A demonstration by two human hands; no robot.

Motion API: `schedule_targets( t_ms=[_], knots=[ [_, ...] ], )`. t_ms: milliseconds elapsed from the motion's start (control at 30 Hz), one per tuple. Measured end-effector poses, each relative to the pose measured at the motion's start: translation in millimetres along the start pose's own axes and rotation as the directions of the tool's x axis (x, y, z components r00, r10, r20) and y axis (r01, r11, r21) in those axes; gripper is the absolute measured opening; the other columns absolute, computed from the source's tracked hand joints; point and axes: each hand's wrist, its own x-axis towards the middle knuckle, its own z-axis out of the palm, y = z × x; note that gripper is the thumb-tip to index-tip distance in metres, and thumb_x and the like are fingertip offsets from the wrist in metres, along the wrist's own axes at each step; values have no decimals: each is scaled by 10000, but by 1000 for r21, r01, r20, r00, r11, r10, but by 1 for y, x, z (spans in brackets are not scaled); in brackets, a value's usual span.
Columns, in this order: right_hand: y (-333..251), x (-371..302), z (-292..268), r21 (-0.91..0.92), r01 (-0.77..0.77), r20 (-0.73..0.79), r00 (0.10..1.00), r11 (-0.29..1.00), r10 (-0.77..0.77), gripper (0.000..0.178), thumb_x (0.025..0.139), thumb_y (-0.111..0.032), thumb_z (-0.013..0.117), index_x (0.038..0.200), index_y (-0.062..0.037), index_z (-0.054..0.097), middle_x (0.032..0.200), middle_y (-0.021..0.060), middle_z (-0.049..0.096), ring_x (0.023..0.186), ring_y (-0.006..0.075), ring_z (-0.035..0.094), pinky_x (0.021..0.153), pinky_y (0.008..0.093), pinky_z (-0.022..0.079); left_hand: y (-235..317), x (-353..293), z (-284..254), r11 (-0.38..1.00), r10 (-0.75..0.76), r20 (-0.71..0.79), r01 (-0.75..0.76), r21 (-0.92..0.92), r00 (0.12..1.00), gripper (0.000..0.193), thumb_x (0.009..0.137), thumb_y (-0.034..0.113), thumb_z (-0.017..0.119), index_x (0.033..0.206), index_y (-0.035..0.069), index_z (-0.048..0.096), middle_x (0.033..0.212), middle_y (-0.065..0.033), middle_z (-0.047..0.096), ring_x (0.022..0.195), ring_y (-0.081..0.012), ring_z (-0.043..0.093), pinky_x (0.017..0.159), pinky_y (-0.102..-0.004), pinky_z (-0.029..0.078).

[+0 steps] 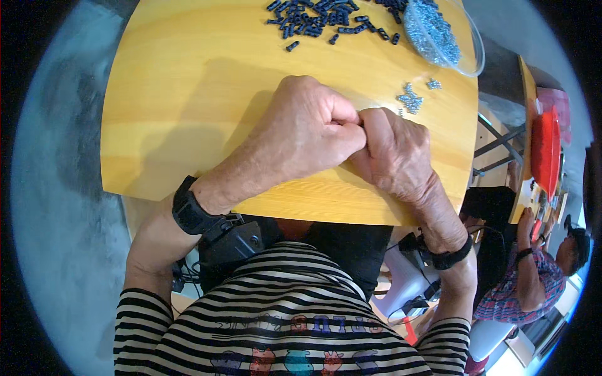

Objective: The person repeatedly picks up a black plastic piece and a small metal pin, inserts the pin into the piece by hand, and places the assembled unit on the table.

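Note:
My left hand (pixel 304 128) and my right hand (pixel 396 150) meet above the near part of the yellow wooden table (pixel 169 119). Both are closed, with thumbs and fingers pressed together where they touch. Whatever sits between the fingertips is hidden by them. Just beyond my right hand lies a small scatter of silvery coil springs (pixel 411 100). Farther off, at the far right, a clear round plastic bowl (pixel 480 57) holds a heap of similar springs. Many small black plastic pieces (pixel 313 19) are spread along the far side, with a few lying apart from the pile.
The tabletop's near edge (pixel 326 213) runs beneath my wrists. To the right, past a gap with dark metal legs (pixel 501 147), stands another table bearing a red tray (pixel 545 153). A person in a checked shirt (pixel 520 294) works there.

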Motion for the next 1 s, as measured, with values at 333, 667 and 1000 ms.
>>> schedule_targets(
  t_ms=[333, 667, 1000],
  knots=[
    [-7, -1, -5, 143, -82, -140, 985, 986, 102, 302, 698, -268, 718, 787, -77, 502, 621, 65, 511, 509, 226, 558, 450, 339, 459, -2, -1, 1, 989, 147, -20, -147, 27, 989, 101, 689, 79, 673, 673, -18, 652, 542, -39, 534, 498, -74, 487, 453, -248, 355],
    [-4, -5, -2, 186, -98, -114, 986, 978, 120, 256, 679, -198, 703, 755, -76, 491, 616, 70, 511, 534, 249, 565, 462, 348, 455, -8, -3, 3, 982, 183, -29, -182, 40, 983, 92, 695, 66, 712, 679, -11, 664, 560, -30, 566, 501, -58, 497, 442, -233, 363],
    [-7, -7, -2, 115, -26, -71, 997, 993, 34, 224, 661, -185, 676, 718, -90, 481, 601, 59, 463, 494, 226, 532, 429, 331, 439, -4, -6, -1, 993, 114, 27, -114, 2, 993, 56, 655, 42, 654, 652, -13, 641, 526, -45, 523, 480, -81, 475, 446, -255, 360]
  ],
)
